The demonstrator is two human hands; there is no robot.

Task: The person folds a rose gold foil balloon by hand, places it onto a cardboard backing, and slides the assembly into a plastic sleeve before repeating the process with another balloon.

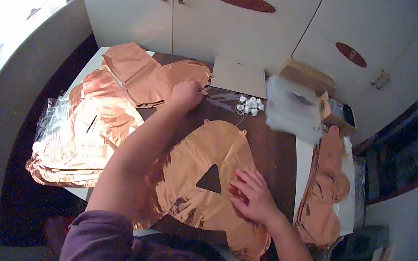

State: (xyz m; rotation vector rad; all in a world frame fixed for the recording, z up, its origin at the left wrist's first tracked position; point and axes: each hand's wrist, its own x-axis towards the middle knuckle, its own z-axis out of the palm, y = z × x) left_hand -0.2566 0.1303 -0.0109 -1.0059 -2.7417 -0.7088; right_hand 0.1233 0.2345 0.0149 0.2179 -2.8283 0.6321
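Note:
A flat rose-gold foil balloon shaped like a letter A (189, 166) lies before me, its triangular hole showing the dark table. My right hand (254, 197) rests on its right side beside the hole, fingers spread and nothing gripped. At the far left, my left hand (187, 96) is closed at the right end of a stack of flat foil balloons (139, 73); its fingertips are partly hidden. More crumpled foil balloons (94, 129) are piled below that stack, shining in the window light. Small white pieces with string (251, 105) sit near the A balloon's top.
Another stack of foil balloons (323, 198) lies along the right edge. A clear plastic bag (294, 108), an open cardboard box (337, 112) and a beige sheet (240, 77) are at the back, against white cabinets (235, 31). The brown table mat (272, 146) shows around the A balloon.

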